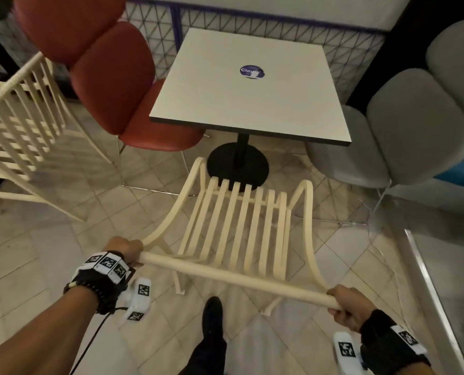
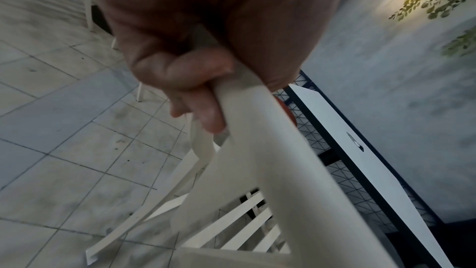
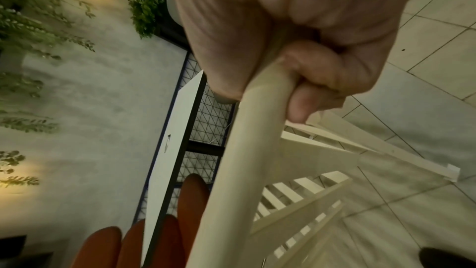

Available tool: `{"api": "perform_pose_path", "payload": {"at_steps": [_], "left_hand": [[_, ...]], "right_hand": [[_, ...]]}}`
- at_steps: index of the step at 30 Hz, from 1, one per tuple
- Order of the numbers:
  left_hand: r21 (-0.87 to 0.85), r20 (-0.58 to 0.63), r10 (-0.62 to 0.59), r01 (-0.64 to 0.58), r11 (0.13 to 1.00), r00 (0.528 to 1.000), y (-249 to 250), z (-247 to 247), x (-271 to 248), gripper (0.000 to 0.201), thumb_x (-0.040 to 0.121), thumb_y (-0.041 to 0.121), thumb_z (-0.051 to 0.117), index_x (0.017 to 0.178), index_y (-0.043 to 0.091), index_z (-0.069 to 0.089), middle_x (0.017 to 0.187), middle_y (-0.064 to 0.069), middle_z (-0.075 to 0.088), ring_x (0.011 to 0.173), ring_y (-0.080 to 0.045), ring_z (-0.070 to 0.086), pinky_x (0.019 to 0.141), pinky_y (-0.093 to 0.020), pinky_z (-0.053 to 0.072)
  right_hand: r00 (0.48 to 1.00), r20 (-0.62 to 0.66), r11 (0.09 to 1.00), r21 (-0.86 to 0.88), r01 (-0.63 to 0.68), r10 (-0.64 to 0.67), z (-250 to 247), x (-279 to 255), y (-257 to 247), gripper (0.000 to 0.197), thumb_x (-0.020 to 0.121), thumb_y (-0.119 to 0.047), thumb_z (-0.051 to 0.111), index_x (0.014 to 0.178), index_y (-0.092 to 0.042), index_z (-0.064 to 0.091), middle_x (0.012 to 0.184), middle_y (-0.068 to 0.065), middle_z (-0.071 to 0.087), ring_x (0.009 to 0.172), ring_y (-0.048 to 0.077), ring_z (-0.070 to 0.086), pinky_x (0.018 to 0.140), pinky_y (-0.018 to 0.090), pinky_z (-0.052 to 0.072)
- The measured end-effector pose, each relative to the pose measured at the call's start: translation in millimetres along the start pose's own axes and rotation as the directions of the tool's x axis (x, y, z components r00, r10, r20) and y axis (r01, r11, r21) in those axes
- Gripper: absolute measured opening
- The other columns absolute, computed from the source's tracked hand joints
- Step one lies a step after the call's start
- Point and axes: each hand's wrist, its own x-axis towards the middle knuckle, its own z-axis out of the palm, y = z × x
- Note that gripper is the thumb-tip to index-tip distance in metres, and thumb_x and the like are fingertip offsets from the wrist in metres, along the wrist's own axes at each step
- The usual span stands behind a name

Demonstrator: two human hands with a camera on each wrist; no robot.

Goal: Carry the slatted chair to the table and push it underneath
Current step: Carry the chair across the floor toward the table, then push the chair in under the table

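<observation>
Both hands are wrapped round the top rail of the slatted chair (image 1: 233,226): my left hand (image 1: 126,249) curls over its left end at about 8 o'clock, my right hand (image 1: 345,303) grips the right end at about 4 o'clock. Its seat points away from me toward the table (image 1: 252,85) at 12 o'clock, front edge near the table's black base (image 1: 237,166). At 10 o'clock sits a red chair (image 1: 109,77), at 2 o'clock a grey chair (image 1: 409,125), and at 9 o'clock another slatted chair (image 1: 22,125)

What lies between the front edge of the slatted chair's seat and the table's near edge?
In the head view, only tiled floor and the table's black round base lie between the slatted chair and the table; nothing blocks the way.
</observation>
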Motion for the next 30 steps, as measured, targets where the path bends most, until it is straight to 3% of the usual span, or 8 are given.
{"api": "perform_pose_path", "payload": {"at_steps": [4,15,18,20,22,25,28,30], "left_hand": [[0.019,0.019,-0.011,0.011,1.000,1.000,33,-3,22,0.030,0.083,0.013,0.056,0.075,-0.013,0.068,0.034,-0.012,0.058,0.021,-0.020,0.047,0.034,-0.018,0.034],[0.035,0.088,-0.033,0.030,0.999,0.996,92,-3,55,0.027,0.087,0.009,0.055,0.086,-0.017,0.065,0.036,-0.012,0.057,0.017,-0.017,0.044,0.023,-0.014,0.029],[0.041,0.090,-0.028,0.025,0.999,0.996,92,-6,57,0.030,0.086,0.014,0.057,0.093,-0.014,0.064,0.055,-0.015,0.064,0.035,-0.023,0.060,0.032,-0.021,0.043],[0.198,0.067,0.056,-0.068,0.978,0.996,93,-4,56,0.038,0.089,0.027,0.055,0.105,-0.007,0.061,0.080,-0.015,0.065,0.069,-0.032,0.069,0.056,-0.033,0.055],[0.543,0.051,0.258,-0.244,0.803,0.965,89,1,50,0.049,0.091,0.047,0.045,0.118,0.008,0.056,0.109,-0.013,0.059,0.099,-0.032,0.060,0.082,-0.040,0.050],[0.675,0.231,0.568,-0.551,0.490,0.790,81,19,32,0.065,0.086,0.071,0.027,0.119,0.024,0.057,0.120,-0.003,0.057,0.110,-0.024,0.054,0.099,-0.043,0.041],[0.673,0.421,0.660,-0.702,0.233,0.622,73,37,22,0.087,0.076,0.082,0.007,0.121,0.024,0.054,0.116,0.000,0.058,0.105,-0.023,0.055,0.101,-0.043,0.039],[0.698,0.449,0.679,-0.702,0.139,0.581,74,40,28,0.104,0.066,0.086,-0.009,0.118,0.021,0.053,0.114,0.000,0.060,0.102,-0.024,0.056,0.094,-0.045,0.043]], "right_hand": [[1.000,-0.003,1.000,-0.024,-0.011,0.011,8,19,-36,0.015,0.085,-0.002,0.044,0.090,0.012,0.049,0.059,0.012,0.043,0.034,0.016,0.040,0.032,0.015,0.024],[0.999,-0.012,0.992,-0.125,-0.035,0.034,28,65,-120,0.025,0.089,-0.005,0.045,0.106,0.012,0.047,0.060,0.012,0.043,0.040,0.018,0.039,0.028,0.019,0.024],[1.000,-0.018,0.983,-0.185,-0.018,0.014,27,60,-124,0.028,0.089,-0.006,0.048,0.109,0.014,0.047,0.066,0.016,0.047,0.042,0.020,0.044,0.029,0.021,0.030],[0.999,-0.025,0.962,-0.270,0.025,-0.033,29,50,-127,0.035,0.089,-0.017,0.054,0.108,0.012,0.051,0.074,0.020,0.054,0.050,0.024,0.052,0.040,0.027,0.044],[0.983,0.006,0.805,-0.573,0.155,-0.185,32,36,-126,0.049,0.090,-0.049,0.049,0.101,-0.002,0.056,0.083,0.013,0.060,0.065,0.023,0.059,0.059,0.035,0.050],[0.908,0.180,0.430,-0.834,0.345,-0.380,35,18,-118,0.055,0.078,-0.080,0.029,0.099,-0.033,0.051,0.101,0.000,0.047,0.095,0.020,0.048,0.083,0.037,0.044],[0.824,0.289,0.209,-0.878,0.431,-0.487,36,17,-105,0.074,0.065,-0.090,0.024,0.104,-0.033,0.052,0.106,-0.009,0.043,0.096,0.016,0.041,0.080,0.033,0.045],[0.772,0.332,0.102,-0.886,0.453,-0.543,35,27,-97,0.081,0.061,-0.093,0.016,0.107,-0.035,0.049,0.105,-0.012,0.044,0.092,0.015,0.041,0.073,0.032,0.047]]}}
